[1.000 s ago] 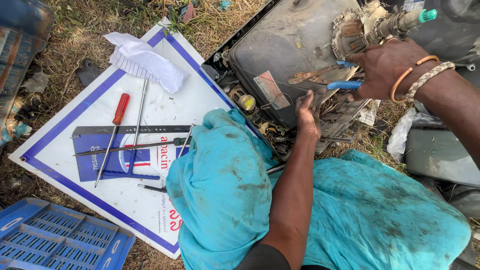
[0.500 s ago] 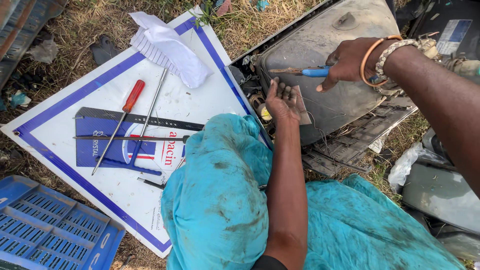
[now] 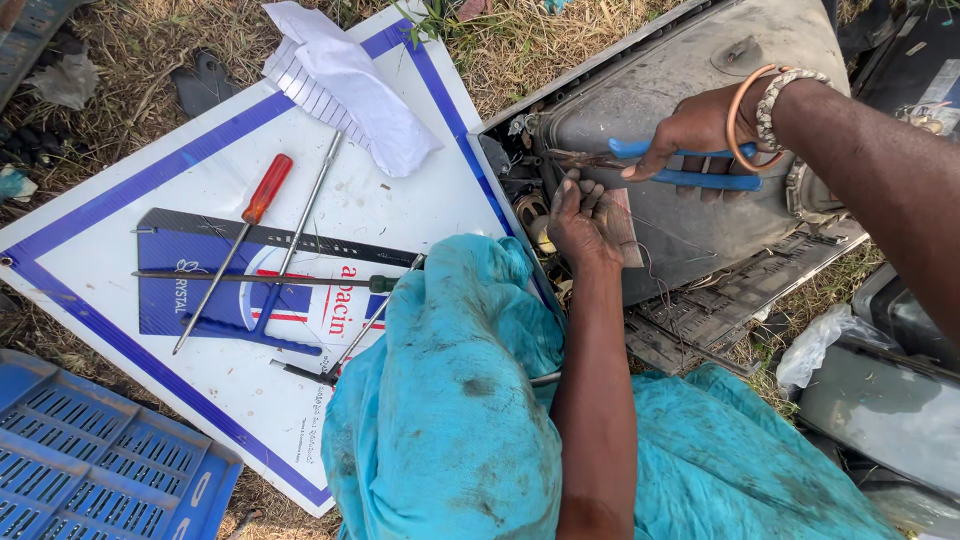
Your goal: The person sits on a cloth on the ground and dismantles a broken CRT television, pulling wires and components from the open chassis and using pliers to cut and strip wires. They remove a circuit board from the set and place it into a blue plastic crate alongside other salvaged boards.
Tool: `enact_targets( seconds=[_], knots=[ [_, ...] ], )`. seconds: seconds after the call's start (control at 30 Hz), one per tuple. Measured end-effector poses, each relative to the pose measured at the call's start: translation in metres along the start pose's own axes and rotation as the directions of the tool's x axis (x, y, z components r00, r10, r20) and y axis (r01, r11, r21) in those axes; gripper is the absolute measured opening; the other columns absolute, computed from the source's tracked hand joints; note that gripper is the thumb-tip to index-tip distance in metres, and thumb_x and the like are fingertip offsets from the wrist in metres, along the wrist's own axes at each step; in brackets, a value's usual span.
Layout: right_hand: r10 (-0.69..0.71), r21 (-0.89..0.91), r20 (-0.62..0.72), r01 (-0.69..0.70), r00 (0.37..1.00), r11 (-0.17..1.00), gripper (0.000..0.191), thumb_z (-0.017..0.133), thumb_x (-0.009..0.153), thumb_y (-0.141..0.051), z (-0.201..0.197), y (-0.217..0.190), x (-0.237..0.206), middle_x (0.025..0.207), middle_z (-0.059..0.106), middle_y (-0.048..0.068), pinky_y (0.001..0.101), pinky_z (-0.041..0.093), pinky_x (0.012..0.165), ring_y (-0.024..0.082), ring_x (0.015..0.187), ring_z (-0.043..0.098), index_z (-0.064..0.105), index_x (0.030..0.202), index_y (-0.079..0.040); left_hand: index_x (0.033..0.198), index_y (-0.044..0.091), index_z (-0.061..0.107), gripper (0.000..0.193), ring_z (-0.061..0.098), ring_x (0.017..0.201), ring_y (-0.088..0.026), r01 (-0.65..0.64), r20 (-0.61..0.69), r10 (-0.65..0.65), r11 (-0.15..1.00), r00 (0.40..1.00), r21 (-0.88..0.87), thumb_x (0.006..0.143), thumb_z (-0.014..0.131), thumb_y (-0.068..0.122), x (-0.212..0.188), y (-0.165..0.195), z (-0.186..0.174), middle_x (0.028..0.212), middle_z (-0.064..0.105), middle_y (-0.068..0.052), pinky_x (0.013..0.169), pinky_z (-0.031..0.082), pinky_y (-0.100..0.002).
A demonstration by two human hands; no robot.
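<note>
Your left hand (image 3: 578,220) and forearm are bare, with no sleeve, ring or band on them. Your right hand (image 3: 700,130) is bare too, but its wrist carries two ornaments: a thin, smooth copper-orange bangle (image 3: 740,115) sits nearest the hand, and just behind it, up the arm from the bangle, a bracelet of small pale beads (image 3: 785,95). Below the bangle, your lap is covered by loose turquoise cloth (image 3: 450,420), creased into folds and marked with dark, dusty smudges.
</note>
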State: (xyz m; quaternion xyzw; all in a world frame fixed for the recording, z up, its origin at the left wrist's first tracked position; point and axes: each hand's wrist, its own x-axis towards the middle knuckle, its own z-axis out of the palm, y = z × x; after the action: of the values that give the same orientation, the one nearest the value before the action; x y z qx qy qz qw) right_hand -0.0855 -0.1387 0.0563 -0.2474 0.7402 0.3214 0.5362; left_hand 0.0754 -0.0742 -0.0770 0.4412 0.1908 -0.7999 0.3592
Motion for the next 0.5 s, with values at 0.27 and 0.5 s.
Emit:
enact_targets(
  seconds=[0.27, 0.5],
  knots=[
    [0.067, 0.513, 0.198, -0.162, 0.978, 0.843, 0.078, 0.071, 0.078, -0.061, 0.042, -0.004, -0.006, 0.107, 0.076, 0.031, 0.0474, 0.059, 0.067, 0.037, 0.088, 0.075, 0.070, 0.123, 0.002, 0.115, 0.001, 0.071, 0.024, 0.067, 0.065, -0.011, -0.023, -0.206, 0.045, 0.993, 0.977, 0.112, 0.095, 0.072, 0.015, 0.000, -0.007, -0.005, 0.083, 0.072, -0.003, 0.060, 0.055, -0.024],
    [-0.084, 0.163, -0.124, 0.104, 0.989, 0.981, 0.068, 0.071, 0.082, -0.065, 0.092, 0.010, -0.016, 0.103, 0.075, 0.026, 0.0495, 0.052, 0.082, 0.038, 0.092, 0.072, 0.078, 0.109, -0.004, 0.104, 0.000, 0.071, 0.015, 0.061, 0.061, -0.009, -0.211, -0.172, 0.255, 0.948, 0.951, 0.239, 0.097, 0.072, 0.014, 0.007, 0.009, -0.004, 0.079, 0.069, -0.006, 0.054, 0.048, -0.023]
  ],
)
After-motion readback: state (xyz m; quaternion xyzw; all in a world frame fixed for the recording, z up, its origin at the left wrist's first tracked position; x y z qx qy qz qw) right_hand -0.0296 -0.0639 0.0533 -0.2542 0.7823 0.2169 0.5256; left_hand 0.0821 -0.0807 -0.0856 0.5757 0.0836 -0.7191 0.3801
